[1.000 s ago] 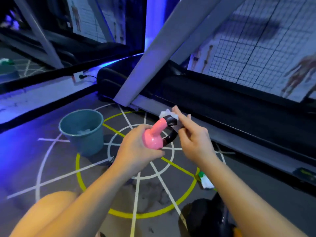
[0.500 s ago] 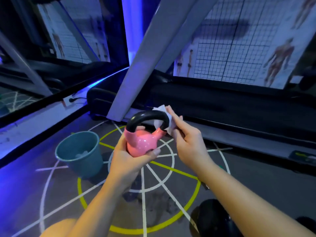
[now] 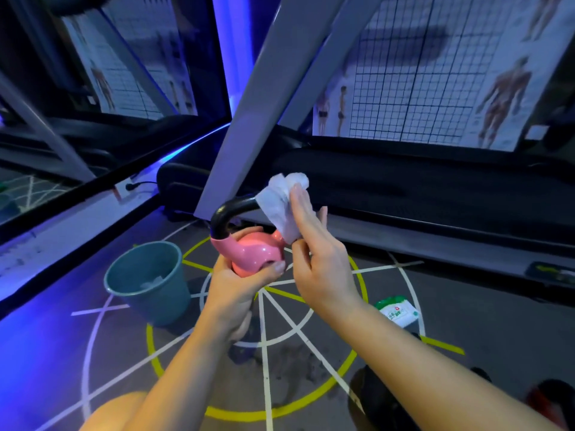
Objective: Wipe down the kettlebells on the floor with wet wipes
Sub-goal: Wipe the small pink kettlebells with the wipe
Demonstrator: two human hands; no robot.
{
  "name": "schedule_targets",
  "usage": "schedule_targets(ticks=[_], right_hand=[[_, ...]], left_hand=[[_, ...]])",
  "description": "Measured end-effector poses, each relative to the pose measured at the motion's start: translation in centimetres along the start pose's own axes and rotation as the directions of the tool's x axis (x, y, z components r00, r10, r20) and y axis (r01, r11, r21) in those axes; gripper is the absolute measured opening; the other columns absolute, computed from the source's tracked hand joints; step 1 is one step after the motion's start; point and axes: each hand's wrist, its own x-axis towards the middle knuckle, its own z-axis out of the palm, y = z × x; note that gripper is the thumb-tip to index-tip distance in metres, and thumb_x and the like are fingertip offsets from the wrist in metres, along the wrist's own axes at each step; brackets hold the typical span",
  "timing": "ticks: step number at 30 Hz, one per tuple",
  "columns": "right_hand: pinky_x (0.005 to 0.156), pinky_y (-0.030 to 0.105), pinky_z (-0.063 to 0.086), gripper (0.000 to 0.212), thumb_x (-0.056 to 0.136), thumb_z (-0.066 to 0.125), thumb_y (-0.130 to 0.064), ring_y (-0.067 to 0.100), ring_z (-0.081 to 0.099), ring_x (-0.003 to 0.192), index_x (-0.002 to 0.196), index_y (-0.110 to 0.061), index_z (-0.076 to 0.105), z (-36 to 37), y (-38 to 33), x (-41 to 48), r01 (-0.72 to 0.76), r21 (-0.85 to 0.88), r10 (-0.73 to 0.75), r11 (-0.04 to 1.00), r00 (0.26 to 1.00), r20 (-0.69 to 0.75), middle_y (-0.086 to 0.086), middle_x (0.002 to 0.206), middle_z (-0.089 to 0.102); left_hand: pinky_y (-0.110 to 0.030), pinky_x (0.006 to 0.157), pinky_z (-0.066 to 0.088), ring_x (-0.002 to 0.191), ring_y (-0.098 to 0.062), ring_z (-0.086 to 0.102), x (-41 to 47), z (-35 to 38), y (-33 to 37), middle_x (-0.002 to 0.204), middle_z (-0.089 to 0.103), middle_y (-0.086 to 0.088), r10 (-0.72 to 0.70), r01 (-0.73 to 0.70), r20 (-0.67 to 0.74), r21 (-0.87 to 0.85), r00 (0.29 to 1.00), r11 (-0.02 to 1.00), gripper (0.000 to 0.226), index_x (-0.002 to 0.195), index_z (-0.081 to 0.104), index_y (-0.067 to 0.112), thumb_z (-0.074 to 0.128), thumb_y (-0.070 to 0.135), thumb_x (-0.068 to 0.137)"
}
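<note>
- Pink kettlebell [image 3: 253, 255], glossy and rounded, with a curved black handle [image 3: 230, 209]: it is held clear of the grey floor [image 3: 466, 321], in front of the person and above a painted yellow ring [image 3: 151, 349], handle uppermost.
- Left hand [image 3: 236, 284]: fingers and thumb are curled round the underside of the pink body, cupping it. This grip appears chosen to leave the handle exposed on all sides.
- Right hand [image 3: 320, 259]: fingers are straight and pressed together, laid flat on the white wet wipe [image 3: 281, 206]. The thumb bends in at the wipe's lower edge, so the wipe is pinched between thumb and fingers.
- White wet wipe: it is bunched over the right end of the handle, where the handle turns down to the body. Step in hand, as judged: cleaning the handle.
- Teal plastic bucket [image 3: 161, 303]: it stands on the floor to the left, near. Pale crumpled pieces lie inside, probably spent wipes.
- Green-and-white wipes pack [image 3: 396, 312]: it lies on the floor to the right, near for resupply.
- Dark rounded object [image 3: 382, 399], lower right: possibly another kettlebell, but too dim to confirm.
</note>
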Motion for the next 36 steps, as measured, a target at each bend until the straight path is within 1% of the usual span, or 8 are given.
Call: schedule_targets(ticks=[3,6,10,16,21,24,29,36], right_hand=[[0.125,0.026,0.003,0.081,0.087,0.036,-0.005,0.005,0.06,0.119,0.159,-0.032,0.012,0.5,-0.7,-0.5,-0.211,0.079,0.205,0.974,0.976,0.077,-0.019,0.126,0.062],[0.119,0.029,0.022,0.079,0.093,0.039,-0.002,-0.015,0.045,0.078,0.159,-0.035,0.011,1.0,-1.1,-1.2,-0.288,0.09,0.274,0.954,0.952,0.137,-0.034,0.077,0.042],[0.066,0.018,0.039,0.075,0.1,0.042,-0.008,-0.001,0.048,0.063,0.155,-0.048,0.013,1.3,-1.9,-1.4,-0.38,0.137,0.36,0.915,0.921,0.148,-0.012,0.078,0.054],[0.083,0.039,0.053,0.064,0.104,0.039,-0.016,0.012,0.063,0.091,0.156,-0.043,0.016,0.9,-1.5,-0.5,-0.407,0.187,0.398,0.894,0.913,0.09,-0.003,0.105,0.068],[0.079,0.04,0.051,0.066,0.101,0.037,-0.026,0.014,0.059,0.081,0.157,-0.043,0.009,0.7,-1.4,-0.8,-0.404,0.176,0.372,0.898,0.909,0.185,0.003,0.103,0.069],[0.104,0.048,0.045,0.065,0.097,0.039,-0.032,0.022,0.058,0.115,0.158,-0.036,0.019,0.6,-1.5,-1.2,-0.456,0.275,0.393,0.846,0.883,0.257,0.016,0.13,0.061],[0.117,0.036,0.037,0.06,0.095,0.036,-0.028,-0.004,0.048,0.132,0.152,-0.008,0.039,-0.5,-1.5,0.0,-0.531,0.444,0.452,0.722,0.848,0.278,-0.017,0.15,0.045],[0.116,0.023,0.034,0.053,0.105,0.033,-0.009,-0.012,0.044,0.129,0.156,-0.024,0.032,-1.6,-1.3,1.2,-0.467,0.457,0.442,0.758,0.881,0.168,-0.022,0.147,0.044]], left_hand=[[-0.038,0.09,0.056,0.099,-0.03,0.067,0.2,-0.2,0.5,0.106,0.07,-0.018,0.016,-0.015,0.033,-0.036,0.999,0.999,0.067,0.124,0.061,0.004,0.09,0.005,0.064],[-0.037,0.091,0.057,0.1,-0.03,0.068,0.2,-0.3,0.9,0.106,0.071,-0.017,0.004,0.0,0.045,-0.081,0.999,0.997,0.052,0.116,0.066,0.008,0.082,-0.002,0.068],[-0.036,0.085,0.058,0.096,-0.031,0.069,0.1,-0.4,1.0,0.102,0.071,-0.018,-0.057,0.061,0.034,-0.114,0.998,0.992,0.06,0.123,0.059,-0.002,0.082,0.001,0.068],[-0.031,0.078,0.058,0.092,-0.026,0.071,-0.1,0.1,0.5,0.099,0.072,-0.015,-0.097,0.102,0.058,-0.102,0.994,0.99,0.07,0.126,0.057,0.0,0.089,0.004,0.063],[-0.031,0.078,0.059,0.092,-0.027,0.071,0.1,0.1,0.8,0.098,0.07,-0.017,-0.119,0.123,0.035,-0.177,0.992,0.976,0.088,0.132,0.05,-0.01,0.095,0.01,0.059],[-0.033,0.083,0.059,0.089,-0.024,0.069,0.3,-0.1,1.2,0.091,0.068,-0.014,-0.126,0.131,0.038,-0.194,0.991,0.972,0.078,0.13,0.05,-0.009,0.09,0.008,0.065],[-0.031,0.082,0.059,0.093,-0.027,0.071,0.3,-0.1,1.1,0.098,0.071,-0.014,-0.135,0.137,0.028,-0.117,0.99,0.984,0.065,0.128,0.054,-0.001,0.079,-0.001,0.068],[-0.032,0.086,0.059,0.097,-0.025,0.068,0.2,0.8,0.4,0.102,0.071,-0.012,-0.144,0.143,-0.005,-0.092,0.99,0.985,0.078,0.124,0.06,0.009,0.091,0.013,0.053]])
